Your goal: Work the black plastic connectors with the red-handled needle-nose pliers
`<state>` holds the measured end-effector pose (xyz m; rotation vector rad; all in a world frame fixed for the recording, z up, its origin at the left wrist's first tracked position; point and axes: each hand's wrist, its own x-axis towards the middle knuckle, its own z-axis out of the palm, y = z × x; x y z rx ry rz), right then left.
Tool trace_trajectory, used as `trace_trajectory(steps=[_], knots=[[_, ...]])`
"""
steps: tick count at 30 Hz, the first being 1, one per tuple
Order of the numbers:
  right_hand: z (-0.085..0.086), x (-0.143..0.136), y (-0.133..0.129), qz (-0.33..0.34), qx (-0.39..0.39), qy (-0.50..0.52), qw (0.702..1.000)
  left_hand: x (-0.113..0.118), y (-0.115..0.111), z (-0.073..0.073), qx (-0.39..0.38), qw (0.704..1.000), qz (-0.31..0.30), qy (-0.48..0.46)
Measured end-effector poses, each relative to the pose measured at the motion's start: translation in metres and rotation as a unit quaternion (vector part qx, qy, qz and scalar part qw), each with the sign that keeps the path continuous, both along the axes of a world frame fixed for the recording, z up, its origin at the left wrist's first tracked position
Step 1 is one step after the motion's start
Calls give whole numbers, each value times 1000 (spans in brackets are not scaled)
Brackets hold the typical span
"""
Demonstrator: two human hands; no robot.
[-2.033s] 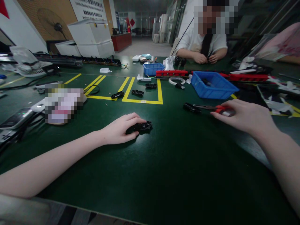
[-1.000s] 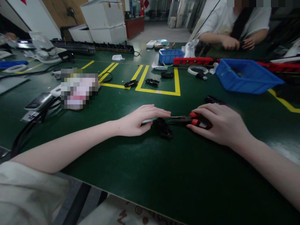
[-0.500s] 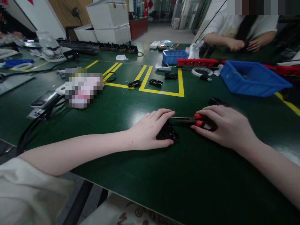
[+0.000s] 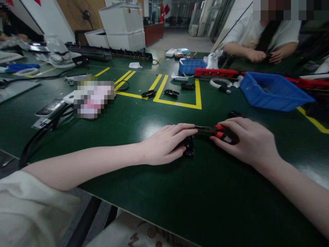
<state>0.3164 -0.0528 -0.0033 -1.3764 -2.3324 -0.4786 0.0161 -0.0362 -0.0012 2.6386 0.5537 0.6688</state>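
My right hand grips needle-nose pliers by their red-and-black handles, jaws pointing left. The pliers' tips reach the fingertips of my left hand. Beneath that hand is a small black part, held between thumb and fingers against the green table; most of it is covered by the hand. Just behind my right hand lies another dark object, partly hidden by the knuckles.
Beyond my hands, several small black parts lie around yellow tape markings. Blue bins stand at the back and right. Cables and a device are at left. Across the table a person's hands handle something dark.
My left thumb and fingers have closed in on the black part, which has turned more upright in view. The pliers' tips now meet my left fingertips. The view has shifted slightly.
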Motion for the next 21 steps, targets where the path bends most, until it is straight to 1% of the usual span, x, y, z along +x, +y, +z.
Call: trace_trajectory(steps=[3, 5, 9, 12, 14, 17, 19, 21], knots=[[0, -1, 0, 3, 16, -7, 1000, 1, -2, 3, -7, 1000, 0, 22], [1, -1, -1, -3, 24, -7, 1000, 1, -2, 3, -10, 999, -12, 33], [2, -1, -2, -21, 5, 8, 1000, 0, 2, 1, -24, 998, -48, 22], [1, 0, -2, -19, 5, 1, 1000, 0, 4, 0, -8, 998, -69, 11], [1, 0, -1, -15, 9, -7, 1000, 0, 4, -2, -1, 998, -65, 0], [1, 0, -1, -12, 14, -5, 1000, -2, 5, -3, -5, 999, -32, -8], [2, -1, -2, -9, 21, -1, 1000, -3, 8, -3, -15, 1000, -12, -2], [3, -2, -3, -1, 30, 2, 1000, -4, 11, -2, -25, 1000, -8, 14]])
